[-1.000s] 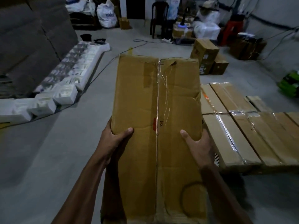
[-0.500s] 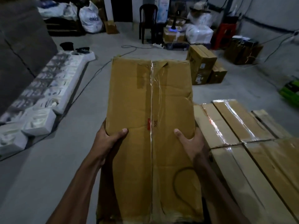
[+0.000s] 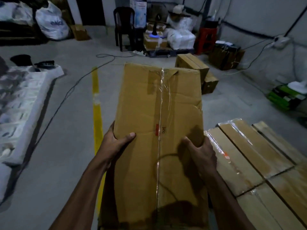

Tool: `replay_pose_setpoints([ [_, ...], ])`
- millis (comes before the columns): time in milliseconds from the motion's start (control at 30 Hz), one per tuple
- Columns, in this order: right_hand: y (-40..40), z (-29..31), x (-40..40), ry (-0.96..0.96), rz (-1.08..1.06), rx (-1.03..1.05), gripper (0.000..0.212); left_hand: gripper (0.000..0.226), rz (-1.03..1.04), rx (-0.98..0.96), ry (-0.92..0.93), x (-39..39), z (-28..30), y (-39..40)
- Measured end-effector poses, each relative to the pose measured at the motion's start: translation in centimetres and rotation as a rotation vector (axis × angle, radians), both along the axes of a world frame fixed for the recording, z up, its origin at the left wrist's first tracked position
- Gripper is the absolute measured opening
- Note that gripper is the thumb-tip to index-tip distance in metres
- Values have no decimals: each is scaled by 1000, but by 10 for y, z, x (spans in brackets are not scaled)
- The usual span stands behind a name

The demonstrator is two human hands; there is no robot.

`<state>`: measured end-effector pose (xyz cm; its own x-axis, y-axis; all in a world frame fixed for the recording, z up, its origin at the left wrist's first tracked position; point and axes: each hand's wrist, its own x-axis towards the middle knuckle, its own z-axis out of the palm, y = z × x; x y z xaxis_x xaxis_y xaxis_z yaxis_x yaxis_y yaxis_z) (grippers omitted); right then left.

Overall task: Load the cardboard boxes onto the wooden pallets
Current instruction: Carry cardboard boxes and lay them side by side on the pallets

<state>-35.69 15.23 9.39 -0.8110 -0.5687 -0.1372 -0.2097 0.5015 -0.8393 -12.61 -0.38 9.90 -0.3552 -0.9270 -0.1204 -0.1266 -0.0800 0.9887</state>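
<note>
A long, creased cardboard box (image 3: 159, 113) with clear tape down its middle is carried lengthwise in front of me, above the floor. My left hand (image 3: 114, 143) grips its left edge, thumb on top. My right hand (image 3: 201, 153) grips its right edge, thumb on top. At the lower right lie several flat taped cardboard boxes (image 3: 252, 163) side by side in a low layer; whatever they rest on is hidden beneath them.
A yellow floor line (image 3: 97, 110) runs along the left of the box. White foam trays (image 3: 21, 103) lie at the left, and a cable (image 3: 69, 93) crosses the concrete floor. Two stacked cartons (image 3: 196, 67) stand ahead, a dark chair (image 3: 124, 25) and bags behind. Green packs (image 3: 285, 95) sit at the right.
I have walked forward with the box still gripped in both hands. The layer of flat boxes has shifted toward the lower right of the view, and the yellow floor line has come into sight.
</note>
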Motion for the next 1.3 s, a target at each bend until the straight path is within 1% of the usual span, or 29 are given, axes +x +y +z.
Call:
replay_pose_setpoints([
  [67,-39,7,-15,-19,-34,-13,80,67,-47,-18,-16,-20,6,-48],
  [200,-104,10,-51,-26,-73,-15,74,85,-132,-2,-43,-64,8,-137],
  [233,-121,6,-63,-30,-88,-7,77,87,-156,-3,-52,-77,7,-158],
  [300,-158,0,-88,-34,-120,3,89,94,-198,-14,-65,-110,3,-199],
  [367,-198,-8,-118,-37,-161,14,97,97,-227,-20,-72,-146,-4,-243],
  [400,-218,-14,-134,-38,-179,17,97,98,-240,-20,-73,-165,-7,-266],
  [533,-298,-23,-206,-38,-220,20,87,104,-296,-19,-97,-245,-10,-355],
  [600,-335,-20,-241,-34,-246,20,86,105,-314,-11,-98,-284,-5,-395],
  [667,-368,-13,-274,-15,-259,31,81,107,-326,-2,-100,-320,1,-433],
  [833,-428,-2,-347,11,-329,28,80,110,-393,7,-117,-411,9,-508],
  [967,-475,-9,-404,4,-479,37,85,114,-482,36,-122,-498,-1,-568],
  [1067,-511,-17,-453,-1,-567,57,90,109,-558,78,-105,-567,-17,-614],
  [1133,-537,-19,-490,-23,-632,75,87,103,-626,122,-89,-620,-25,-646],
  [1167,-548,-19,-507,-33,-656,75,85,97,-665,140,-87,-648,-26,-660],
  [1233,-565,-19,-539,-55,-725,39,90,80,-754,148,-95,-704,-22,-681],
  [1267,-570,-19,-554,-65,-776,28,93,78,-803,136,-106,-732,-19,-690],
  [1300,-573,-17,-568,-73,-830,18,94,84,-850,115,-114,-758,-15,-696],
])
